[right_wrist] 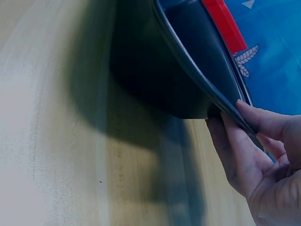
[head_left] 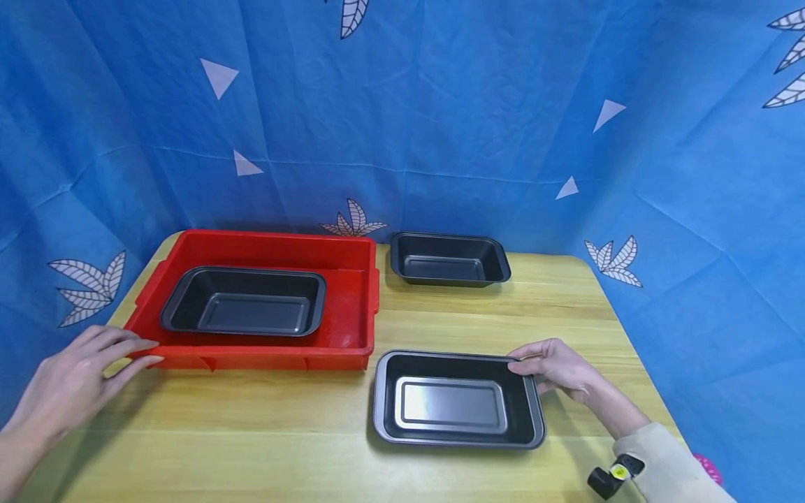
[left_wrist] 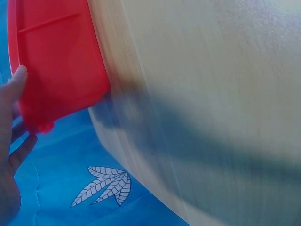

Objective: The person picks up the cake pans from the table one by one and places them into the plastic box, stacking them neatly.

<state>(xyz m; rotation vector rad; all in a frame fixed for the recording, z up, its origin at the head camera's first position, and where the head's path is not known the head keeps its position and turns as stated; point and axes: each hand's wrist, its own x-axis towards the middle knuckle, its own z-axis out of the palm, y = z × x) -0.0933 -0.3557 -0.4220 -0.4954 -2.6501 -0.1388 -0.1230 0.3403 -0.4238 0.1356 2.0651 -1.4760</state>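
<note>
My right hand (head_left: 560, 367) pinches the far right corner of a dark loaf pan (head_left: 449, 405), thumb over the rim and fingers beneath it. In the right wrist view this pan's wall (right_wrist: 141, 61) shows close up, its shadow on the wood beside it. At the near left corner of a red plastic tray (head_left: 251, 360), my left hand (head_left: 84, 377) grips the rim. The left wrist view has the thumb (left_wrist: 19, 77) against the tray's wall and other fingers behind the corner. A second loaf pan (head_left: 258, 314) sits inside the tray, toward its left.
A third loaf pan (head_left: 449, 269) stands at the back of the wooden table (head_left: 251, 433), right of the tray. Blue patterned cloth (head_left: 402, 105) hangs behind the table and along its sides. A small black device (head_left: 613, 475) is by the right sleeve.
</note>
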